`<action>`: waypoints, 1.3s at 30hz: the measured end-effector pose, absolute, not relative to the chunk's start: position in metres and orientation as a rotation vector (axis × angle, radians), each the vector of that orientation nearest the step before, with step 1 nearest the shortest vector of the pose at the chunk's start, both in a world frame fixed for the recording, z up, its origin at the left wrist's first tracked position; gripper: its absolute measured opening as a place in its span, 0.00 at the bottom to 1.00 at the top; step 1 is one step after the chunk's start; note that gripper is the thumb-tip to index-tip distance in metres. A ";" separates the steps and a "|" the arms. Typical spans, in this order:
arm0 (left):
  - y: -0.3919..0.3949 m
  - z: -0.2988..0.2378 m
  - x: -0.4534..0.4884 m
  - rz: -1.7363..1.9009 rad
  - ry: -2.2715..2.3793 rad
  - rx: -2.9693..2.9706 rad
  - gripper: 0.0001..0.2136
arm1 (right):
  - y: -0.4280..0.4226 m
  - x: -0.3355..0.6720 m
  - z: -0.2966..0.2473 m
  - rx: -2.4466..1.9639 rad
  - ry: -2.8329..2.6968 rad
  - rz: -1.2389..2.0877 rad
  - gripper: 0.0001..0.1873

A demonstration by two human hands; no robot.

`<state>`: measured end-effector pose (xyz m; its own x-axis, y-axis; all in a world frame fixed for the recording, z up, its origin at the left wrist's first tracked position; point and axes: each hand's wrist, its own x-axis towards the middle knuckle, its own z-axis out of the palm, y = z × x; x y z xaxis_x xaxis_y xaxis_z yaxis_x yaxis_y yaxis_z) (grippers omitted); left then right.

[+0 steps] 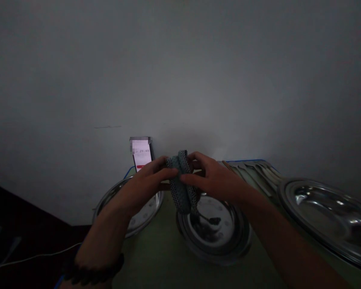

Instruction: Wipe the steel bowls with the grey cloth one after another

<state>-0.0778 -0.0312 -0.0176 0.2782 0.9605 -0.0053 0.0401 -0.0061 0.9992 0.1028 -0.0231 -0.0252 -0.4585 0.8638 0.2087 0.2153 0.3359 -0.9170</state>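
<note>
A grey-blue scrubbing sponge with black-and-white checked sides is held upright and folded lengthwise, a groove down its middle. My left hand grips its left side, thumb against the face. From the other side my right hand pinches it, thumb near the groove and fingers behind. Just below the sponge stands a shiny metal basin. Inside it lies a dark, spoon-like thing, too dim to name surely.
Another round metal tray is at the left, partly behind my left forearm. A phone showing a timer leans on the wall. At the right are several utensils and a large metal dish. Greenish tabletop lies underneath.
</note>
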 end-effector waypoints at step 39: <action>-0.018 -0.067 -0.061 0.396 1.593 2.264 0.22 | 0.013 0.149 -0.028 -1.024 -1.779 0.180 0.08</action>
<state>-0.0612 -0.0182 -0.0674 0.3315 0.9430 0.0294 0.8472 -0.3112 0.4306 0.1489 0.0127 -0.0279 -0.1071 0.7082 0.6978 0.5539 0.6253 -0.5497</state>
